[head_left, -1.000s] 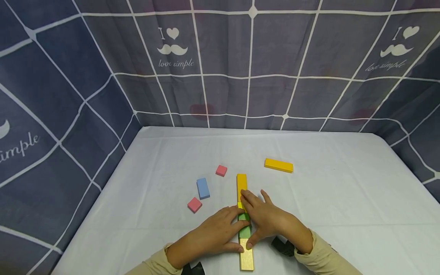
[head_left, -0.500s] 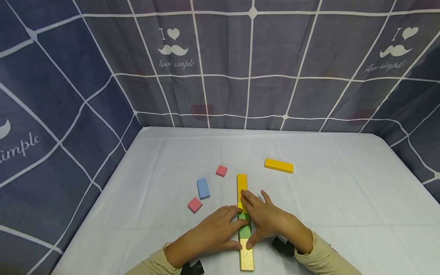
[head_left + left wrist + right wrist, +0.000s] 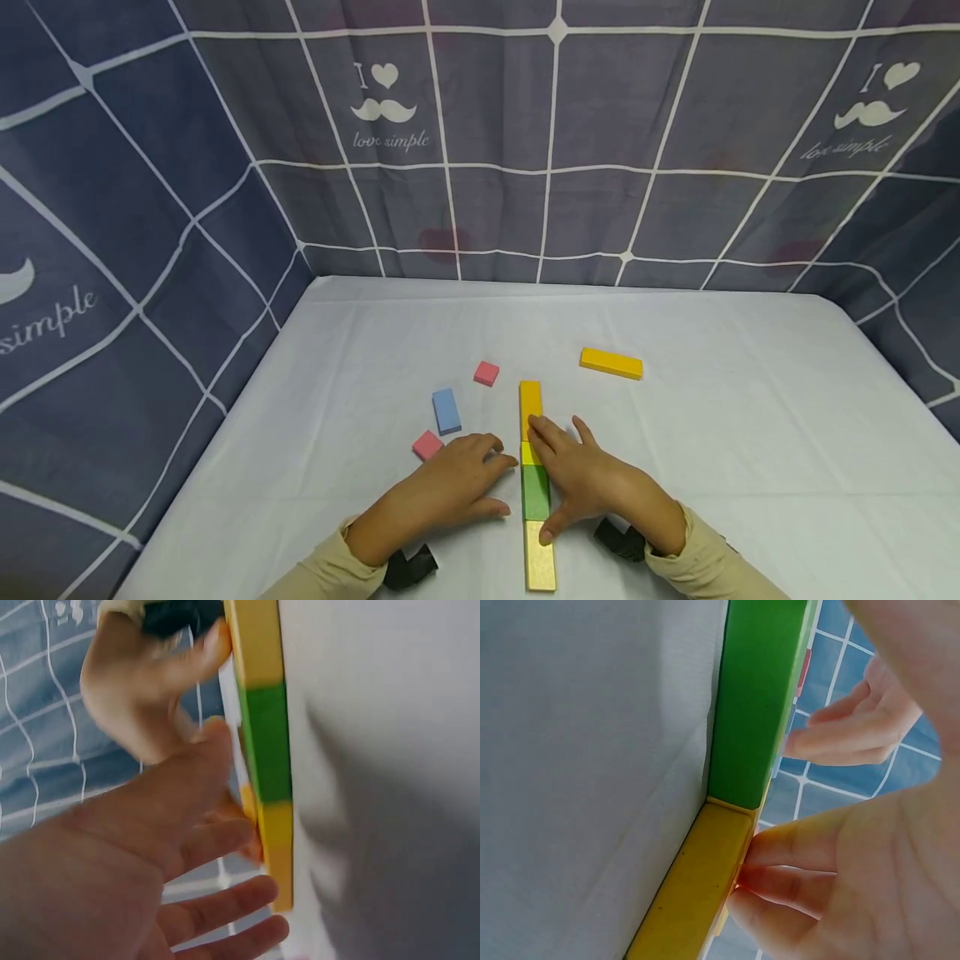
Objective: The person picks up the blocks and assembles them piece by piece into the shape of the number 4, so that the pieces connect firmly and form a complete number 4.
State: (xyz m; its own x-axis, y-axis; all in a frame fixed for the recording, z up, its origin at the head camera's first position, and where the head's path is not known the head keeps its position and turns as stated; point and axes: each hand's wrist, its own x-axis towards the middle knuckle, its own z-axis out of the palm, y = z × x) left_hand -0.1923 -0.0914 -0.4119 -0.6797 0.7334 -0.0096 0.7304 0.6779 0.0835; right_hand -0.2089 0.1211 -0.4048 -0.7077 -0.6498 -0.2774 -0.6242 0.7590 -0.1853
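Observation:
A straight row of blocks runs away from me in the head view: a pale gold block (image 3: 540,571) nearest, then a green block (image 3: 536,496), a bright yellow block (image 3: 529,456) and an orange-yellow block (image 3: 529,400) at the far end. My right hand (image 3: 581,475) rests on the row, its fingertips at the yellow blocks and its thumb on the pale gold one. Just left of the row, my left hand (image 3: 442,483) hovers with loosely spread fingers, holding nothing. The left wrist view shows a gap between its thumb and the green block.
Loose on the white tabletop (image 3: 712,400) lie a blue block (image 3: 446,411), a far red block (image 3: 486,372), a near red block (image 3: 427,444) partly behind my left hand, and another yellow block (image 3: 611,363). A dark checked cloth (image 3: 495,208) hangs behind the table.
My left hand has drawn away to the left from the row, uncovering the green block. The right hand and the blocks stay where they were; the head view has shifted slightly.

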